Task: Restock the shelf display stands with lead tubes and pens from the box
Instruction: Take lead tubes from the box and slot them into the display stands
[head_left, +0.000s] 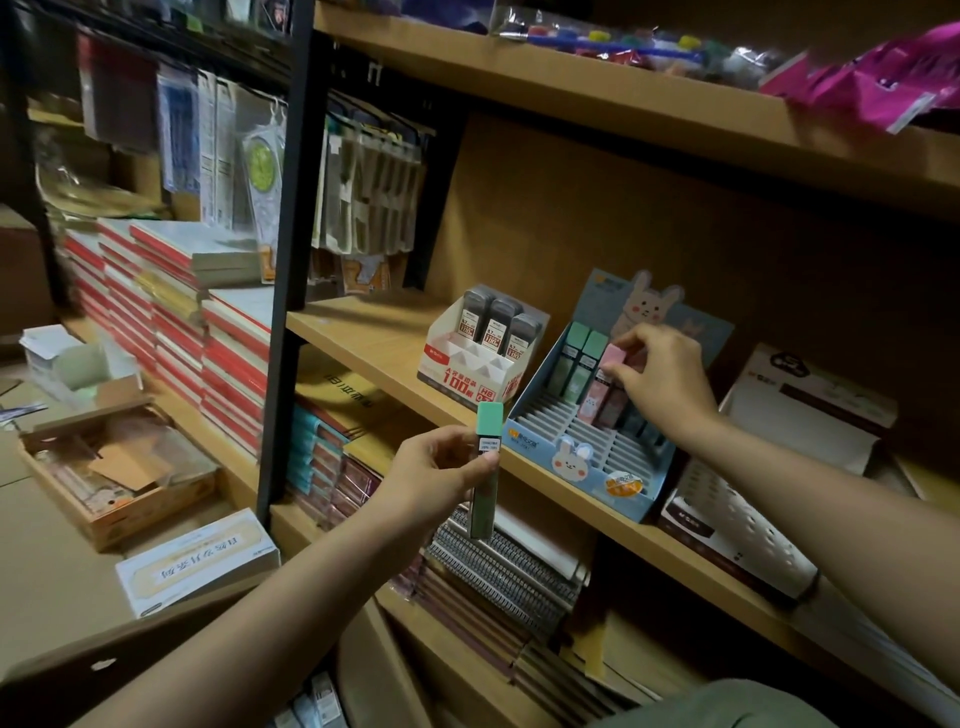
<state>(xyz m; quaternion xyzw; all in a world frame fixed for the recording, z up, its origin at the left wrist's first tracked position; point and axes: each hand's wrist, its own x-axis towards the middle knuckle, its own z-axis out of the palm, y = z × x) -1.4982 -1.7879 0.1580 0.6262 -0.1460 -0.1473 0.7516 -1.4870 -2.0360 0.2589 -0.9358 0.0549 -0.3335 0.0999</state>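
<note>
My left hand (441, 475) grips a green lead tube (487, 467) upright in front of the shelf edge. My right hand (662, 382) pinches the top of a pink lead tube (613, 358) standing in the blue rabbit display stand (582, 457) on the middle shelf. Two green tubes (576, 364) stand in the stand's back row beside other pink tubes. Left of it sits a white and red display stand (467, 371) holding three dark lead tubes (498, 325).
A white slotted display stand (753, 525) lies to the right on the same wooden shelf (363, 338). Notebooks fill the shelf below. Open cardboard boxes (114, 467) and a white box (197, 564) sit on the floor at left. Packets hang behind a black post (288, 260).
</note>
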